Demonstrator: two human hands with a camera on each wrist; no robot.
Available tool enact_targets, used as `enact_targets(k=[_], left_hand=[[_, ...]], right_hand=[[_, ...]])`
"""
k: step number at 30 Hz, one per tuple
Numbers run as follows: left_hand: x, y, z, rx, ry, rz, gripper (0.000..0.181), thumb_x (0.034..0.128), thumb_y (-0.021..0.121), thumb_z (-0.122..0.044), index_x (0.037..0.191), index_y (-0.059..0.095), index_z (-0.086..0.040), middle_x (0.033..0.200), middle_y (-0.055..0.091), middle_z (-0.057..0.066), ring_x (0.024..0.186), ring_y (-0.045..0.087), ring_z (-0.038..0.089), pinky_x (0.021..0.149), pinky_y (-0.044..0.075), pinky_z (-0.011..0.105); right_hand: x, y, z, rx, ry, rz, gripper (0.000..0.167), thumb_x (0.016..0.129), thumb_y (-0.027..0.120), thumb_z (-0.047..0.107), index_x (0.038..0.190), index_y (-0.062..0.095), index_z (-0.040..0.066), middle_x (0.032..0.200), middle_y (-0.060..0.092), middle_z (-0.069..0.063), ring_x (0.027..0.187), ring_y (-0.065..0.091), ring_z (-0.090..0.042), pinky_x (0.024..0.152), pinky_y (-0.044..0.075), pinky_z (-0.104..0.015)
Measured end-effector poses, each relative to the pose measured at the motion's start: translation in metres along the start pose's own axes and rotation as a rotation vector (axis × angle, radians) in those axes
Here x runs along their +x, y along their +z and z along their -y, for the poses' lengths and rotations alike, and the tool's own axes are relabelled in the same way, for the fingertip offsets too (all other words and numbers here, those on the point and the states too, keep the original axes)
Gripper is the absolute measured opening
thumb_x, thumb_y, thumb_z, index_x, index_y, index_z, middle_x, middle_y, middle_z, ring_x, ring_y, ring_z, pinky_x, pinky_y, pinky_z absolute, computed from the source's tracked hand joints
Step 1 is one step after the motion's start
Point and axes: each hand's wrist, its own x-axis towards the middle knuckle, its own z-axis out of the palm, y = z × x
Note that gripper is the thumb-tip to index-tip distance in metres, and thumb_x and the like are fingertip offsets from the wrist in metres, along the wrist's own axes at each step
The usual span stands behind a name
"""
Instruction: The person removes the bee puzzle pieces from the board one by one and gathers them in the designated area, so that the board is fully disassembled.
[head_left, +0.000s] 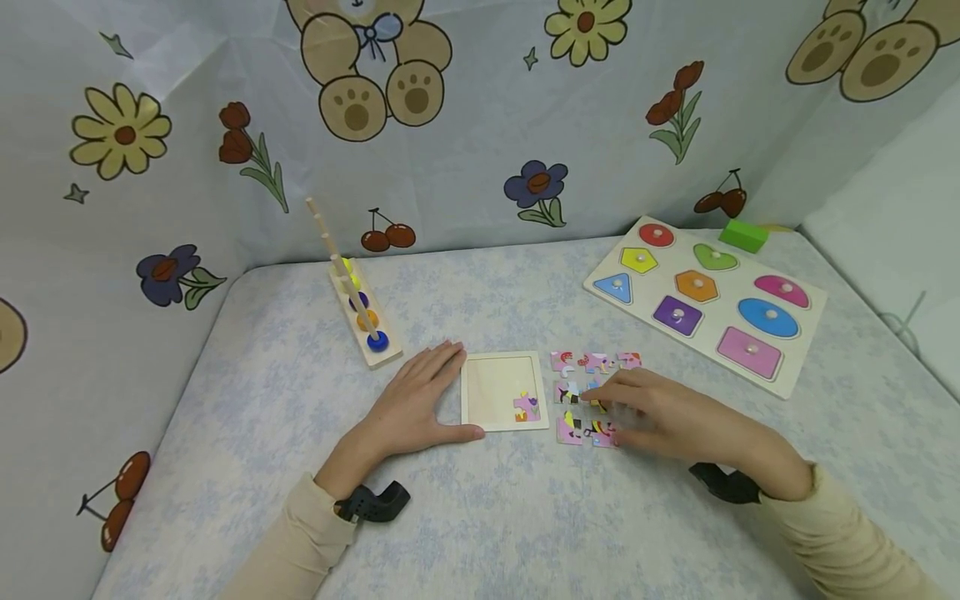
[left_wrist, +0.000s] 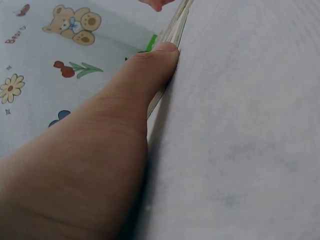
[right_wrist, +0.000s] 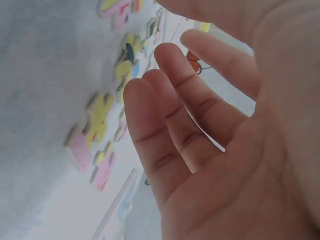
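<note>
A square wooden puzzle tray (head_left: 491,383) lies mid-table, with one pink jigsaw piece (head_left: 527,407) in its lower right corner. My left hand (head_left: 408,408) rests along the tray's left side, fingers extended and thumb by the near edge. In the left wrist view the thumb (left_wrist: 155,62) lies against the tray's edge (left_wrist: 181,20). Several pink, yellow and black jigsaw pieces (head_left: 569,428) sit in loose rows to the right. Over those rows hovers my right hand (head_left: 667,417), hiding some of them. The right wrist view shows its relaxed fingers (right_wrist: 142,107) with nothing between them.
Behind the left hand stands a wooden peg stand (head_left: 386,357) with coloured rings. A shape board (head_left: 720,312) with knobbed pieces lies at the back right, and a green block (head_left: 743,236) is at its far edge. A printed cloth (head_left: 465,167) hangs behind the table.
</note>
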Motion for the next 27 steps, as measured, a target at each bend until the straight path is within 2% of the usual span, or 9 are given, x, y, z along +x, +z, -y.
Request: enact_targets(k=[3, 10, 15, 18, 21, 27], left_hand=[[0.000, 0.000, 0.000, -0.004, -0.001, -0.001, 0.118, 0.0806, 0.068, -0.079, 0.165, 0.024, -0.010, 0.172, 0.021, 0.006, 0.160, 0.016, 0.025, 0.129, 0.018, 0.051], [-0.001, -0.001, -0.001, -0.015, -0.008, 0.000, 0.117, 0.0803, 0.068, -0.079, 0.165, 0.025, -0.010, 0.172, 0.022, 0.006, 0.160, 0.016, 0.025, 0.129, 0.018, 0.052], [-0.001, -0.001, -0.001, -0.012, -0.005, -0.002, 0.117, 0.0803, 0.069, -0.078, 0.165, 0.025, -0.009, 0.172, 0.022, 0.006, 0.160, 0.016, 0.025, 0.129, 0.018, 0.051], [-0.001, -0.001, -0.001, -0.010, -0.004, -0.005, 0.117, 0.0803, 0.069, -0.078, 0.164, 0.025, -0.009, 0.172, 0.022, 0.007, 0.160, 0.016, 0.025, 0.129, 0.018, 0.051], [-0.001, -0.002, -0.002, -0.015, -0.005, -0.002, 0.116, 0.0806, 0.069, -0.077, 0.164, 0.025, -0.009, 0.172, 0.022, 0.006, 0.160, 0.016, 0.025, 0.129, 0.018, 0.052], [-0.001, -0.001, -0.001, -0.011, -0.005, 0.003, 0.116, 0.0810, 0.069, -0.077, 0.165, 0.025, -0.010, 0.172, 0.021, 0.006, 0.160, 0.016, 0.025, 0.129, 0.017, 0.051]], right_hand=[[0.005, -0.003, 0.003, 0.009, 0.037, 0.014, 0.049, 0.092, 0.079, 0.021, 0.140, 0.065, 0.022, 0.127, 0.065, 0.005, 0.111, 0.058, -0.015, 0.090, 0.060, -0.037], [0.019, -0.003, 0.009, 0.030, 0.034, 0.007, 0.052, 0.093, 0.079, 0.021, 0.142, 0.063, 0.020, 0.130, 0.066, 0.002, 0.111, 0.060, -0.016, 0.092, 0.059, -0.039], [0.029, -0.001, 0.012, 0.048, 0.052, 0.013, 0.051, 0.094, 0.077, 0.021, 0.143, 0.063, 0.020, 0.137, 0.065, -0.005, 0.129, 0.059, -0.030, 0.102, 0.055, -0.051], [0.035, 0.001, 0.014, 0.040, 0.042, 0.006, 0.050, 0.095, 0.076, 0.022, 0.143, 0.063, 0.020, 0.137, 0.065, -0.003, 0.128, 0.059, -0.028, 0.103, 0.055, -0.050], [0.041, 0.004, 0.016, 0.037, 0.023, -0.001, 0.050, 0.095, 0.076, 0.024, 0.143, 0.063, 0.020, 0.134, 0.065, -0.001, 0.116, 0.060, -0.019, 0.097, 0.058, -0.043], [0.051, 0.008, 0.020, 0.044, 0.005, 0.004, 0.050, 0.095, 0.076, 0.026, 0.143, 0.063, 0.020, 0.137, 0.064, -0.006, 0.125, 0.060, -0.026, 0.102, 0.055, -0.050]])
